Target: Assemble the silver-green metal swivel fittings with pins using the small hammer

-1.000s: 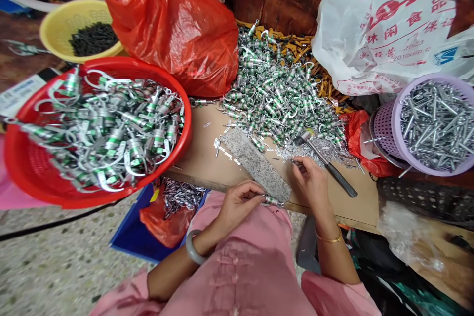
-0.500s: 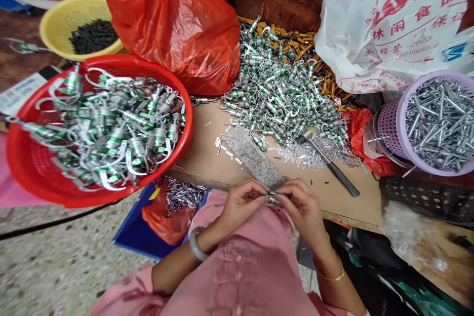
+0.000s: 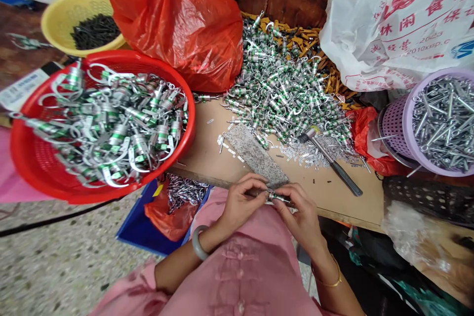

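My left hand and my right hand meet at the near edge of the wooden board. Both pinch one small silver-and-green metal clasp between their fingertips. Just beyond them a grey stone slab lies on the board. A hammer rests to the right of the slab among tiny loose metal bits. A big heap of silver-and-green clasps covers the far part of the board.
A red basket of clasps with hooks sits at left, a yellow basket of dark parts behind it. A red plastic bag and a white printed bag stand at the back. A purple basket holds silver pins. A blue bin is below.
My right hand left the loose bits near the hammer and came back to my left hand. Both now hold the clasp together. The view shifted slightly.
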`<state>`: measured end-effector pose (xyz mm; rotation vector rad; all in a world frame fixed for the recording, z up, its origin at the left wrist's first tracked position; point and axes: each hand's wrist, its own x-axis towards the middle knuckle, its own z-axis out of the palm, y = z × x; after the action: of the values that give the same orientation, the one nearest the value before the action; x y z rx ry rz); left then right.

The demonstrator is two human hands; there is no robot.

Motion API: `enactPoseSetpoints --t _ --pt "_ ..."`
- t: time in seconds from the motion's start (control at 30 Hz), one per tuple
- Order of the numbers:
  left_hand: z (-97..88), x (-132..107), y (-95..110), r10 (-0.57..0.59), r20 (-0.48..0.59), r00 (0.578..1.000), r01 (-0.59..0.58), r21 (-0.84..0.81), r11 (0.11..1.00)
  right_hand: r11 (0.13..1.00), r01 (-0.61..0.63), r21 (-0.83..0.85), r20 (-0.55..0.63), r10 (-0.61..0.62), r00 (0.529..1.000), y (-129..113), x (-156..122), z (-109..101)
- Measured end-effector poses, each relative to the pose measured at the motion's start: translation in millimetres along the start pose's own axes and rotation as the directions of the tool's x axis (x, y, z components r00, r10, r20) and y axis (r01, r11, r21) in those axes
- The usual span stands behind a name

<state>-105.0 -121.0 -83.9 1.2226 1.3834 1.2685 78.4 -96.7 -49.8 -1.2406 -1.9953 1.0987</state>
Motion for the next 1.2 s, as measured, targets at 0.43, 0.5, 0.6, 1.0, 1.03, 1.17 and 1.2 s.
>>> enactPoseSetpoints --t 0.43,0.5,0.6,1.0,1.03,1.17,1.2 --pt "-13.1 9 17 0.051 0.4 0.915 -0.122 0.153 0.981 0.999 0.032 0.008 0.006 -0.032 0.999 6 -8 -4" --pt "-8.0 5 14 -0.017 0.356 0.934 -0.054 0.189 0.98 0.995 0.079 -0.058 -0.006 -0.079 0.997 5 -11 -4" --pt "-5.8 2 15 0.093 0.441 0.893 -0.268 0.355 0.896 0.984 0.117 -0.136 0.01 -0.117 0.993 5 -11 -5" --pt "-5.8 6 16 -0.005 0.488 0.873 -0.139 0.259 0.956 0.995 0.063 -0.079 0.012 -0.062 0.998 6 -23 -9" --pt "-3.3 4 15 -0.034 0.469 0.883 -0.12 0.293 0.948 0.99 0.085 -0.114 0.003 -0.085 0.996 5 -24 -9" --pt "-2.8 3 20 0.112 0.61 0.784 -0.448 0.431 0.783 0.974 0.143 -0.175 0.007 -0.144 0.99 7 -23 -10" --pt "-4.8 4 22 0.159 0.656 0.738 -0.536 0.426 0.729 0.979 0.134 -0.152 0.014 -0.133 0.991 8 -22 -9"
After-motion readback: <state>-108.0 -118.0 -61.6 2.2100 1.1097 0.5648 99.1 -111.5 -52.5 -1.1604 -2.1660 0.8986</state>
